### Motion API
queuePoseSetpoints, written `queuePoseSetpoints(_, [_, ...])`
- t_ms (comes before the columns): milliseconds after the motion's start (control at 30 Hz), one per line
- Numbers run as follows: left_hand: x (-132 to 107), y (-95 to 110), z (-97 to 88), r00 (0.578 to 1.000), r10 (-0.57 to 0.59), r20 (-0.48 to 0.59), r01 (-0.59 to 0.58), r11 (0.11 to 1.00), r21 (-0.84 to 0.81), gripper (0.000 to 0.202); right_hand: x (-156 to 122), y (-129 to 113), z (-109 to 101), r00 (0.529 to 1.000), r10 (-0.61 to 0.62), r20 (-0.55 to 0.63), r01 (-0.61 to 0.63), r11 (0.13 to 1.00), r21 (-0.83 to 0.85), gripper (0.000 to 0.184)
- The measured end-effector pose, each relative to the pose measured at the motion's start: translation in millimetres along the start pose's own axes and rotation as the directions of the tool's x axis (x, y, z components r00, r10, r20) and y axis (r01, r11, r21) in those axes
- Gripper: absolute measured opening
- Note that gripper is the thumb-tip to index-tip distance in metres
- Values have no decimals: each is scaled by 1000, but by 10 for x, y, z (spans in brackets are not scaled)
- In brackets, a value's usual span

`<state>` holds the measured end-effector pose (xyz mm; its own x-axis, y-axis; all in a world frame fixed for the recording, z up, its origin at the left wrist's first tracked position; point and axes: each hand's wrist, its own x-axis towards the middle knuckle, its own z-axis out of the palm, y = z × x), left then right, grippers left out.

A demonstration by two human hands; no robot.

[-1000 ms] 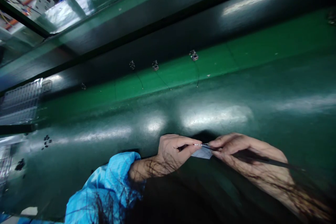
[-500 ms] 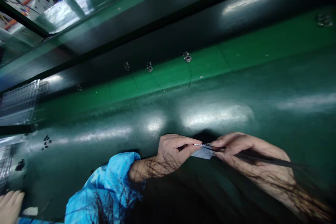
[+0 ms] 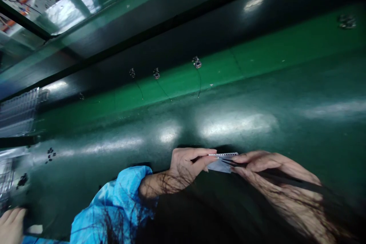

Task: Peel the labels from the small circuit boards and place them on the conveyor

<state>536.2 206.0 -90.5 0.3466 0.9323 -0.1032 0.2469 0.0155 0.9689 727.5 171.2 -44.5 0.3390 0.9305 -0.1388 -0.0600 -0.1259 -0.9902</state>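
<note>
My left hand (image 3: 184, 169) is closed, thumb and fingers pinching a white strip with a row of dark dots (image 3: 225, 154). A translucent sheet (image 3: 219, 165) hangs below the strip's edge. In my right hand (image 3: 274, 169) is a pair of dark tweezers (image 3: 290, 181), its shank running back across the palm. The tweezer tips lie over the sheet, just under the dotted row, slightly apart. Whether they grip a dot is too small to tell. My right fingertips are close to the strip's right end.
Small circuit boards with thin wires (image 3: 196, 62) lie on a bright green band (image 3: 257, 57) beyond the worktable (image 3: 128, 126). Several little black pieces (image 3: 50, 155) and clear plastic trays (image 3: 18, 112) are at left. Another person's hand (image 3: 11, 221) rests bottom left beside a white scrap (image 3: 35, 229).
The strip has turned so its dotted row shows. My right hand and the tweezer tips have shifted slightly down from its edge. The circuit boards have slid a little to the left.
</note>
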Motion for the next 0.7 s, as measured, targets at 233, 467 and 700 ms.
queuePoseSetpoints(233, [3, 56, -29, 998, -59, 34, 59, 998, -2, 12, -32, 176, -117, 993, 90, 82, -91, 996, 11, 17])
queuePoseSetpoints(467, [-1, 82, -37, 995, -84, 61, 83, 996, 24, 15, 1, 170, -112, 988, 113, 108, -116, 993, 20, 16])
queuePoseSetpoints(700, [10, 7, -16, 997, 63, 42, -63, 998, -4, 13, 21, 183, -118, 986, 115, 118, -117, 993, 14, 17])
